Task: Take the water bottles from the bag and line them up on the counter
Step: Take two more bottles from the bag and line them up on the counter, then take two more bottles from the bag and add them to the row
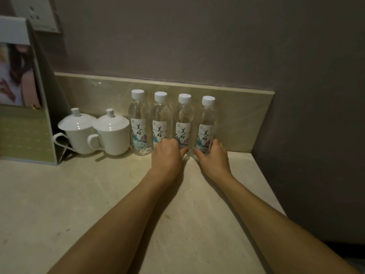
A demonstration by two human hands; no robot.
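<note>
Four clear water bottles with white caps and floral labels stand upright in a row at the far edge of the pale stone counter (pixel 98 194), close against the low backsplash (pixel 246 119): first bottle (pixel 138 123) at left, second bottle (pixel 159 123), third bottle (pixel 183 123), fourth bottle (pixel 206 125) at right, shoulder to shoulder or nearly so. Left hand (pixel 167 155) lies at the base of the second and third bottles, fingers curved round the second bottle's lower label; right hand (pixel 214 157) cups the base of the fourth bottle, thumb on the near side and fingers on its right flank. The two hands sit close together, almost meeting in front of the third bottle. Left of the row: two lidded white cups (pixel 94 133), handles turned left, the nearer one just beside the first bottle; further left, a standing display card (pixel 25 123) with a printed photograph; a wall socket plate (pixel 39 14) above it. No bag is in view. Step in hand, by judgement: final squaring of the row. Next move likely calls for light nudges to even the spacing, then letting go without tipping the bottles.
</note>
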